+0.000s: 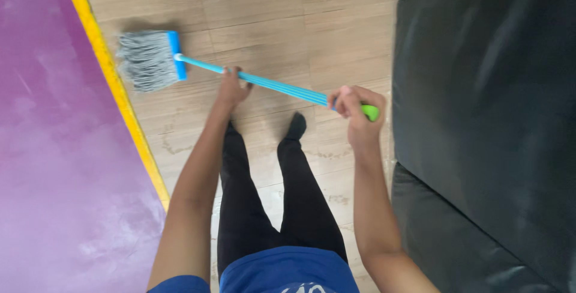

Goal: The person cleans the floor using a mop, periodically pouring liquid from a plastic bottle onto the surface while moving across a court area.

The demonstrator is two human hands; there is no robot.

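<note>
Both hands are closed on the mop handle (282, 87): the left hand (231, 86) grips mid-shaft, the right hand (354, 106) wraps the green end. The grey fringed mop head (144, 59), on a blue bar, rests on the wooden floor (270, 17) far left, beside the yellow-edged purple mat (54, 149). Dried marks remain on the near planks; mopping appears unfinished.

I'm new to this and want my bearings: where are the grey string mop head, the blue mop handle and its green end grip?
Grey string mop head (144, 60), head view, middle of the strands.
Blue mop handle (282, 88), head view, mid-shaft between the hands.
Green end grip (372, 112), head view, exposed tip.
</note>
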